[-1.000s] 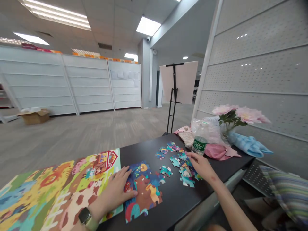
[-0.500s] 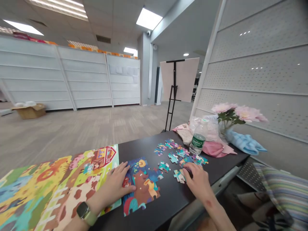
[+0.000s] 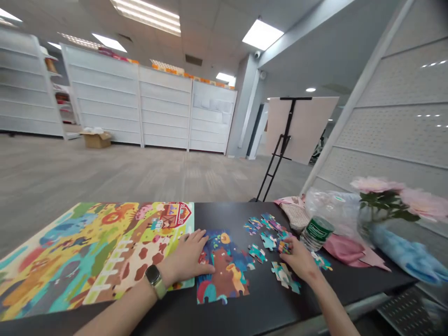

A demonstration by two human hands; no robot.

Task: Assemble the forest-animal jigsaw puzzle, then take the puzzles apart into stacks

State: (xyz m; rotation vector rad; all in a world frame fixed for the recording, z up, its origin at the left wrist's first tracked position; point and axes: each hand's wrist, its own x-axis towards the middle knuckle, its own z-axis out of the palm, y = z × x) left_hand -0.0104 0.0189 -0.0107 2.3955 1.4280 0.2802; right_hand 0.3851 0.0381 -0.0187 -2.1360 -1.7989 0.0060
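1. On the dark table, between the two hands: one partly joined bear puzzle, night-blue ground, brown bear, notched along its right and lower edges.
2. Across that puzzle's left edge: left hand, palm down, fingers extended, thumb apart, grasping nothing; it also overlaps the farm picture board, which shows a cow and a red barn.
3. At the left wrist: one watch, pale green strap.
4. Right of the bear puzzle: right hand, fingers bent, thumb and forefinger closed on one small multicoloured puzzle piece; whether it is clear of the table, cannot tell.
5. Around the right hand: loose puzzle pieces, largely teal and purple, some bunched together.
6. Just beyond: clear bottle, green label; pink cloth beside it.
7. Toward the right end: pale pink flowers, clear vase, blue cloth.
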